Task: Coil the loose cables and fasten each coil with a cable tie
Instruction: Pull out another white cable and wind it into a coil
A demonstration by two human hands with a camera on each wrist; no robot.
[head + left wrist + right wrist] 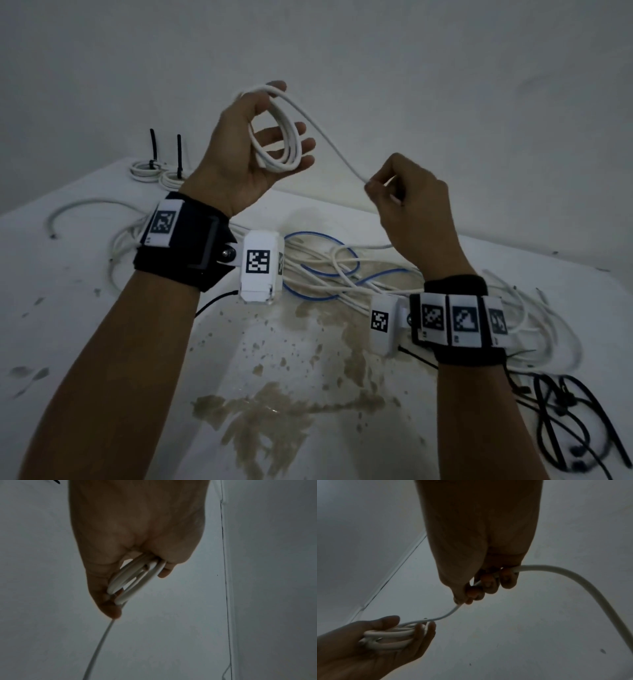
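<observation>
Overhead, from the head view: left hand [255, 144] raised above the worktop [85, 308], palm turned toward the right, several loops of white cable [281, 144] hanging over the thumb with the fingers [291, 132] only loosely bent behind the coil. Free run of that cable sloping down and right to the right hand [411, 205], pinched there between thumb and curled fingers. Below both wrists, a loose tangle of white cables [325, 277] with one blue-striped cable [322, 240] winding through it. At the far left corner, two finished coils [154, 171] lying side by side, each bound with an upright black cable tie [152, 145]. At the near right, a heap of black cable [575, 425]. Brown stains [274, 411] spread over the near middle of the worktop.

Next, the left wrist view: left hand [133, 534] from behind, coil seen edge-on as stacked loops of white cable [135, 580], fingertips barely showing past it, the free run dropping toward the lower edge; nothing of the worktop shown.

Last, the right wrist view: right hand [481, 547] closed round the white cable [556, 572], which passes under three curled fingers [489, 584] and leaves at the thumb. Left hand [373, 642] at lower left, fingers nearly straight, cradling the coil — a closer look at both holds than the head view gives.
</observation>
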